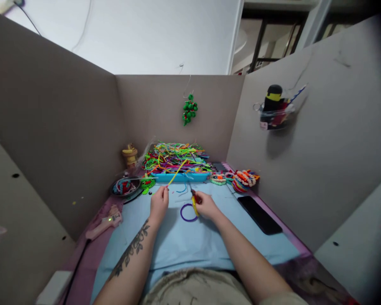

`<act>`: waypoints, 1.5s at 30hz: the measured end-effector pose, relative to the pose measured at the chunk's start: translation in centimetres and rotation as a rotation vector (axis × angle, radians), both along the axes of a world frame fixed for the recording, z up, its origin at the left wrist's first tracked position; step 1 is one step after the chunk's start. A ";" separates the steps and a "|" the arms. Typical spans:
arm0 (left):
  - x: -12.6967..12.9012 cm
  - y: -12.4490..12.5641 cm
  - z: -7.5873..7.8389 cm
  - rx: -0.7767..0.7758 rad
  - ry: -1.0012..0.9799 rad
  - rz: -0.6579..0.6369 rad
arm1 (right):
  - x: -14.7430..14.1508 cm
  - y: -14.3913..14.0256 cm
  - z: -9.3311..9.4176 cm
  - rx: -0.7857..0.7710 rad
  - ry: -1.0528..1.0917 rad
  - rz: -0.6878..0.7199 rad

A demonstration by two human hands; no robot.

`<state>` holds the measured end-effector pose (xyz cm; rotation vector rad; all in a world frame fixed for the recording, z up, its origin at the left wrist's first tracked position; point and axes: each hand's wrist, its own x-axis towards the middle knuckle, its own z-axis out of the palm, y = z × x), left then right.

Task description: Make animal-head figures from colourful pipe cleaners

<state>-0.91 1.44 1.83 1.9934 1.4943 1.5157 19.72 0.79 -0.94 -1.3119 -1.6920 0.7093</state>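
My left hand [159,205] is closed on the lower end of a yellow pipe cleaner [178,172], which slants up and right toward a blue tray [180,177]. In my right hand [206,205] is a pair of pliers [195,203] with yellow and dark red handles, jaws pointing away from me. Whether the jaws are apart is too small to tell. A purple ring [182,212] lies on the light blue cloth [197,245] just left of the pliers. Short blue pieces [182,190] lie between my hands and the tray.
Colourful pipe cleaners [174,154] are heaped at the tray. A dark bowl [126,187] and a pink glue gun [106,224] lie left; a black phone [259,214] and woven crafts [244,180] lie right. Grey partitions [158,106] enclose three sides; a clear holder [276,118] hangs right.
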 end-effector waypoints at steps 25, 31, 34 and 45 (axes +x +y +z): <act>1.2 -1.3 -0.5 0.005 0.066 -0.232 | -1.7 -1.6 0.6 -0.027 -0.310 0.146; 1.3 -1.1 -0.9 0.013 0.088 -0.251 | -1.7 -1.2 -0.2 -0.035 -0.243 0.172; 1.2 -1.0 -0.8 0.012 0.113 -0.240 | -1.8 -0.9 -0.4 -0.039 -0.212 0.190; -1.5 1.3 -0.4 -0.053 0.017 0.009 | -5.7 4.6 2.8 -0.151 -0.277 0.296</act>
